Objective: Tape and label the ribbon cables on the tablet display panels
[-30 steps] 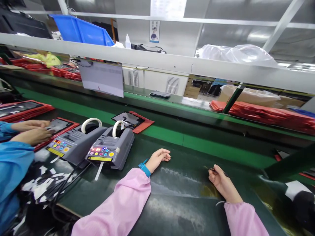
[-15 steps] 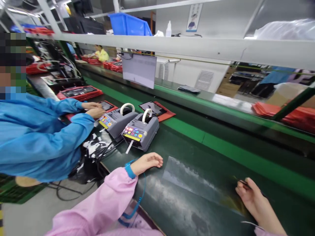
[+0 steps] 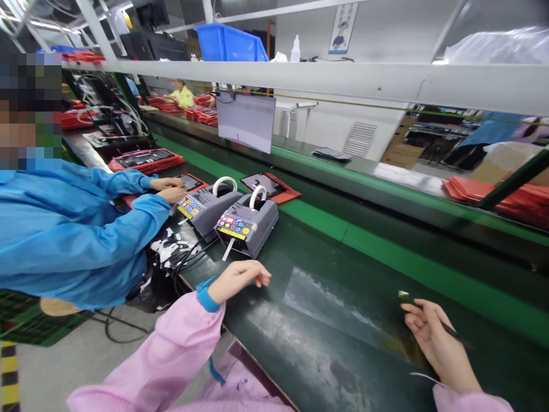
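Observation:
My left hand [image 3: 242,278], with a blue wrist strap [image 3: 208,294] at its cuff, hovers over the table's near side. Its fingers droop, loosely bent, and nothing shows in them. Just beyond it stands a grey tape dispenser [image 3: 251,226], a short white tape strip [image 3: 228,250] sticking out of its front. At the right, my right hand [image 3: 433,335] is closed around dark, slim tweezers [image 3: 455,333]. A small pale piece [image 3: 403,294] shows at the tip, too small to name. Between my hands a clear plastic sheet [image 3: 317,297] lies flat on the table, its right end beside my right hand.
A second tape dispenser [image 3: 206,206] stands left of the first. Behind them lies a red pouch [image 3: 289,196] with a dark panel. A co-worker in a blue sleeve [image 3: 128,223] works at the left. A screen [image 3: 246,121] hangs below the shelf [image 3: 300,71]; red pouches [image 3: 493,194] lie far right.
My left hand has moved left and slightly back toward me, its fingers drooping more. My right hand has turned, and the pale piece at the tweezers' tip now shows clearly. The view has shifted slightly.

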A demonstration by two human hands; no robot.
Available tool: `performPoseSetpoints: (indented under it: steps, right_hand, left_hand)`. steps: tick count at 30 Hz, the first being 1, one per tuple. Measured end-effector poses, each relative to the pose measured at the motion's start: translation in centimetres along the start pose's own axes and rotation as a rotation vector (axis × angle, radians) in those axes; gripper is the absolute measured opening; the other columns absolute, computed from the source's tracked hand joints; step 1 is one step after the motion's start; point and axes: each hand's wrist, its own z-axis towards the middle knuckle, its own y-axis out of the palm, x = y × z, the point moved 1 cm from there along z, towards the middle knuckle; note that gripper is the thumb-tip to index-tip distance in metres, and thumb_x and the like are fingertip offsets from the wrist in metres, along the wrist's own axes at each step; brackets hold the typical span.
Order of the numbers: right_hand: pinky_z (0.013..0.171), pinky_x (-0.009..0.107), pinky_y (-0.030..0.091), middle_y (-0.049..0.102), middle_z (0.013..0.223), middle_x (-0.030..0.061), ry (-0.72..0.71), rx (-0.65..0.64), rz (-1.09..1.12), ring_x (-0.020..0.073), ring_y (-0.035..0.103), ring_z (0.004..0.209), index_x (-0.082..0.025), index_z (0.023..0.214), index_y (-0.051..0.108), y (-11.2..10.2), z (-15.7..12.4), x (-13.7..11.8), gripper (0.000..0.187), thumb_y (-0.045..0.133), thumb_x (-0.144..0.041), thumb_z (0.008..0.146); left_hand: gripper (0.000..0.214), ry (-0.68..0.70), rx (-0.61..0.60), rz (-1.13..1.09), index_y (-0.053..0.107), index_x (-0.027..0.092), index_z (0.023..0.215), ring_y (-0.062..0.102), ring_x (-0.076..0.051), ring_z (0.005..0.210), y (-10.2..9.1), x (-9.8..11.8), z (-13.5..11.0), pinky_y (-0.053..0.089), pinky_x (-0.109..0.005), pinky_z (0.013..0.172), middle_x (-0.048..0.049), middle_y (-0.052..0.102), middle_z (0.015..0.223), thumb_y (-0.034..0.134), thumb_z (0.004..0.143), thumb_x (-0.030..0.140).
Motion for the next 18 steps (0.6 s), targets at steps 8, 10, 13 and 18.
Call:
performPoseSetpoints:
  steps: [8,10,13,18]
  right_hand:
    - [0.105,0.053,0.055,0.082,0.106,0.0098,-0.433,-0.282,-0.699,0.0365,0.075,0.106,-0.028,0.073,0.072,1.8,-2.0,0.4,0.041,0.091,-0.063,0.063]
    - [0.106,0.059,0.053,0.081,0.113,0.01,-0.522,-0.299,-0.816,0.0389,0.074,0.113,-0.029,0.077,0.072,1.5,-1.2,1.7,0.039,0.086,-0.065,0.07]
    - [0.099,0.061,0.056,0.077,0.129,0.0109,-0.681,-0.331,-1.007,0.0395,0.071,0.123,-0.031,0.094,0.073,0.5,0.3,3.7,0.038,0.072,-0.067,0.084]
    - [0.093,0.054,0.063,0.073,0.137,0.0133,-0.896,-0.417,-1.111,0.0352,0.072,0.124,-0.03,0.111,0.068,-1.5,1.9,5.0,0.035,0.057,-0.06,0.098]
  left_hand:
    - [0.044,-0.007,-0.098,-0.042,0.079,0.017,0.097,0.068,-0.016,0.07,2.5,-1.9,2.2,0.051,-0.025,0.064,-0.0063,0.077,0.08,0.079,0.088,0.06]
    - [0.05,-0.054,-0.088,-0.087,0.077,0.014,0.097,0.068,-0.017,0.065,-0.1,-2.5,1.1,0.047,-0.023,0.055,-0.0089,0.077,0.08,0.083,0.083,0.062]
    - [0.069,-0.109,-0.058,-0.145,0.077,0.014,0.108,0.074,-0.022,0.073,-4.6,-2.4,-1.0,0.051,-0.026,0.058,-0.0156,0.08,0.096,0.083,0.075,0.073]
    - [0.075,-0.151,0.013,-0.162,0.078,0.013,0.116,0.077,-0.028,0.085,-8.3,-1.5,-2.0,0.056,-0.033,0.069,-0.0204,0.08,0.108,0.063,0.087,0.081]
